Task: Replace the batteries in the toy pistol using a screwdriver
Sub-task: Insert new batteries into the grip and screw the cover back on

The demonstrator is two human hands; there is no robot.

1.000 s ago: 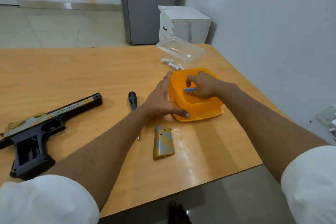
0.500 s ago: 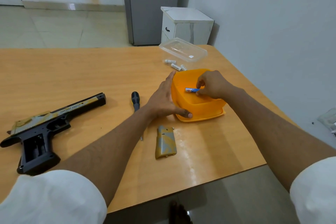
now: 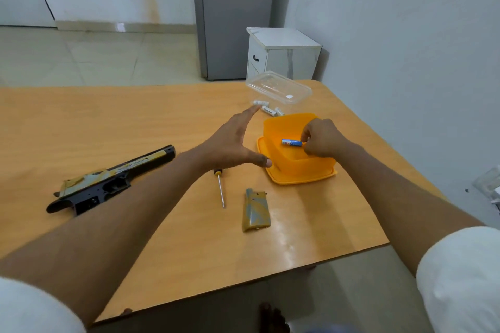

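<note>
My right hand (image 3: 323,139) pinches a blue battery (image 3: 291,142) over the orange container (image 3: 303,167). My left hand (image 3: 232,143) hovers just left of that container, fingers straight and spread, thumb near its rim. The black and gold toy pistol (image 3: 108,184) lies on its side at the left of the table with its grip open. A small screwdriver (image 3: 221,189) lies between the pistol and the container, its handle partly under my left wrist. The camouflage battery cover (image 3: 255,211) lies in front of the container.
A clear plastic container (image 3: 278,89) stands behind the orange one, with white batteries (image 3: 267,108) in or beside it. The wooden table (image 3: 81,116) ends close on the right and front. A white cabinet (image 3: 281,54) and a grey fridge (image 3: 232,13) stand beyond.
My right hand has lifted the blue battery up out of the orange container. My left hand has come off the container's side and opened wider. The camera has tilted.
</note>
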